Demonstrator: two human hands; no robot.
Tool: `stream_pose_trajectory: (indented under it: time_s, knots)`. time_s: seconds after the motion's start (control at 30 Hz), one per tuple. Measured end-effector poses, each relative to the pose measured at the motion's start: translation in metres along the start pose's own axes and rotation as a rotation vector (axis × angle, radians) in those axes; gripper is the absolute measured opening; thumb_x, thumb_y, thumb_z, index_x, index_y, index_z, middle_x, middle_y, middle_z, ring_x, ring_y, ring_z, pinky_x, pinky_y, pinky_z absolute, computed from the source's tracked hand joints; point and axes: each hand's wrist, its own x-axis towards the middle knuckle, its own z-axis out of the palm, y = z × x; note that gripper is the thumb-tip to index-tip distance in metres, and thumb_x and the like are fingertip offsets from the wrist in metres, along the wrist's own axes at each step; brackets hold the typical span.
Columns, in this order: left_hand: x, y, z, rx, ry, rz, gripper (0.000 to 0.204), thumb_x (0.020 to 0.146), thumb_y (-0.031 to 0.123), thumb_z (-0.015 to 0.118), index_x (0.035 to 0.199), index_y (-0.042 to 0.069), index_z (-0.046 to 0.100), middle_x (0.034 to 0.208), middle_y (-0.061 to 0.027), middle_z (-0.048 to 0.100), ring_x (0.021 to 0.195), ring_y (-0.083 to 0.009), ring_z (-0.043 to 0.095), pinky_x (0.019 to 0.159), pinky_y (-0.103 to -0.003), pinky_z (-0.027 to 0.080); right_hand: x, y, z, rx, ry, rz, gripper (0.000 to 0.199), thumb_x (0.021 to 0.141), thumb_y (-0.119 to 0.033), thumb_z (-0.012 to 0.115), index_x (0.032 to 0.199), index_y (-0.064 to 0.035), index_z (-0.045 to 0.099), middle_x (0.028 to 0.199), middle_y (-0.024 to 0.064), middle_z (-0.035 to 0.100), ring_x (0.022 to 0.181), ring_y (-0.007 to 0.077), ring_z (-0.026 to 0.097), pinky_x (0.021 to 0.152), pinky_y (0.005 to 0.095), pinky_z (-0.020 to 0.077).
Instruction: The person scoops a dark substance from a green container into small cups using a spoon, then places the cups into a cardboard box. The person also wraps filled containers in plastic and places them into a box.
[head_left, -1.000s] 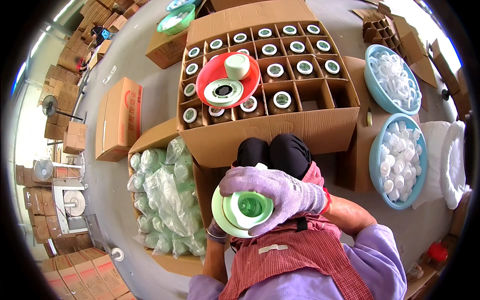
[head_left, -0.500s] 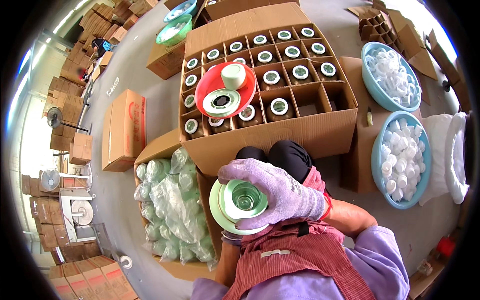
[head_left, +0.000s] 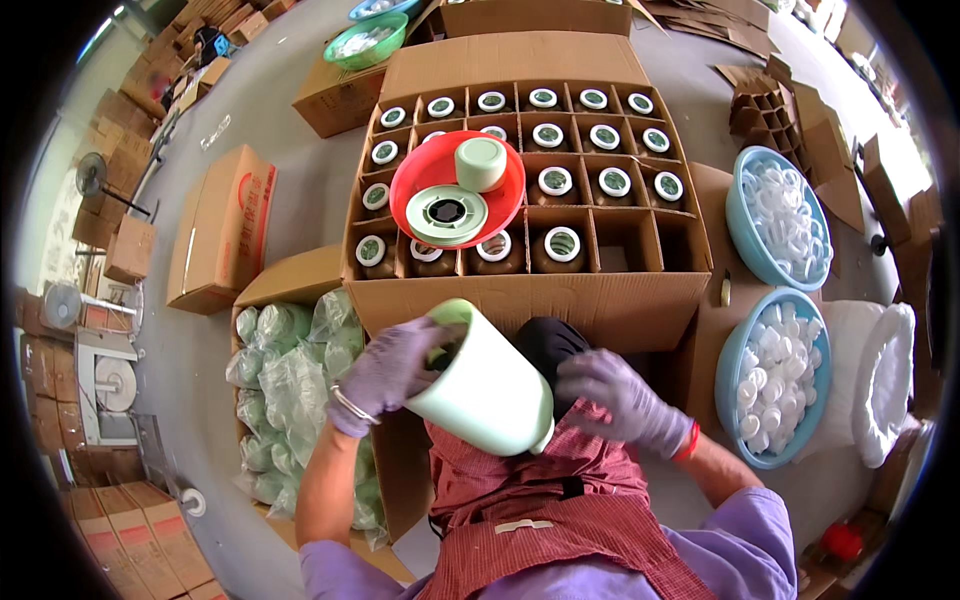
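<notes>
A pale green tapered plastic flask casing (head_left: 490,385) lies tilted above my lap, its open end toward the upper left and its small nub at the lower right. My left hand (head_left: 382,368), in a grey glove, is closed on the rim, fingers reaching into the opening. What is inside the casing is hidden. To the right of the casing, my gloved right hand (head_left: 622,402) is held apart from it, fingers loosely spread and slightly blurred, holding nothing. Ahead, a red bowl (head_left: 402,190) holds a pale green cup (head_left: 481,163) and a pale green ring-shaped part (head_left: 462,228).
The bowl rests on a divided carton (head_left: 520,300) of white-rimmed flasks; two front-right compartments hold none. Bagged green casings (head_left: 295,400) fill a carton at left. At right stand a blue basin (head_left: 722,390) of white caps, another basin (head_left: 745,235) of white rings and a white sack (head_left: 850,385).
The casing has tipped from mouth facing up to lying on its side, opening at upper left. My right hand has let go and moved right; my left hand now grips the rim.
</notes>
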Motion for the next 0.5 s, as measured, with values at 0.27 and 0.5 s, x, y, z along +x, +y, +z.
stream_pose_trajectory:
  time_s: [0.27,0.5]
  knots:
    - [0.034,0.024,0.09,0.242,-0.502,-0.065,0.058,0.087,0.059,0.054,0.101,0.003,0.068,0.101,-0.0185,0.067,0.09,-0.0358,0.068,0.083,-0.043,0.053,0.23,0.091,0.023,-0.456,0.183,0.009,0.045,0.081,-0.026,0.072,0.119,-0.0072,0.058,0.113,0.0142,0.06,0.109,0.032,0.058,0.096,0.0426,0.0462]
    - [0.019,-0.028,0.079,-0.287,0.45,0.177,0.039,0.09,0.022,0.068,0.123,0.002,0.062,0.109,-0.0146,0.068,0.097,-0.0231,0.067,0.09,-0.033,0.052,0.256,0.105,0.02,-0.322,0.405,0.073,0.029,0.089,-0.019,0.064,0.114,-0.0063,0.055,0.091,0.0179,0.064,0.082,0.0362,0.066,0.072,0.0429,0.0541]
